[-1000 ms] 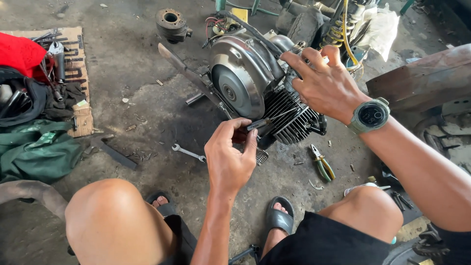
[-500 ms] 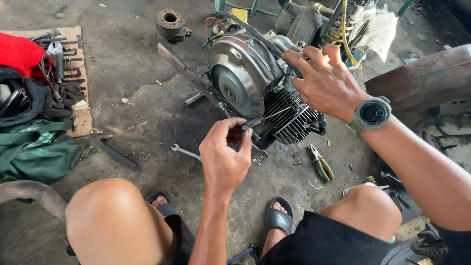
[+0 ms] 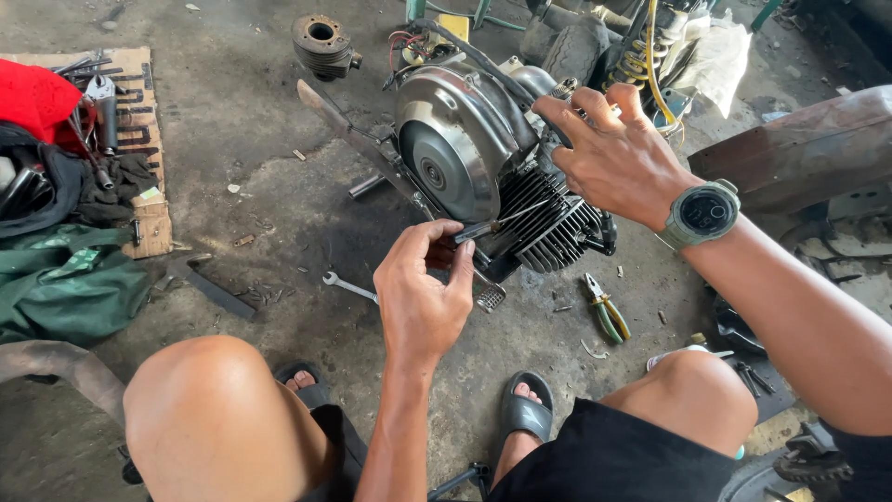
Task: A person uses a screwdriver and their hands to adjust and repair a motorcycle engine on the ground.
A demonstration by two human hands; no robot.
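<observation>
A small engine (image 3: 465, 158) with a round silver cover and a black finned cylinder (image 3: 553, 218) sits on the concrete floor ahead of me. My left hand (image 3: 423, 293) pinches the handle of a slim screwdriver (image 3: 497, 226), whose shaft points into the cylinder fins. My right hand (image 3: 618, 158), with a round green watch (image 3: 703, 214) on its wrist, rests spread over the top of the engine above the cylinder. My bare knees and black sandals frame the bottom of the view.
On the floor lie a small wrench (image 3: 348, 285), green-handled pliers (image 3: 604, 311) and a loose cylinder part (image 3: 321, 42). Tools on cardboard (image 3: 139, 139), a red cloth (image 3: 37, 98) and a green bag (image 3: 65, 279) lie left. A rusty metal body (image 3: 799, 153) stands right.
My left hand has shifted its grip slightly on the screwdriver near the cylinder fins. The right hand stays on the engine.
</observation>
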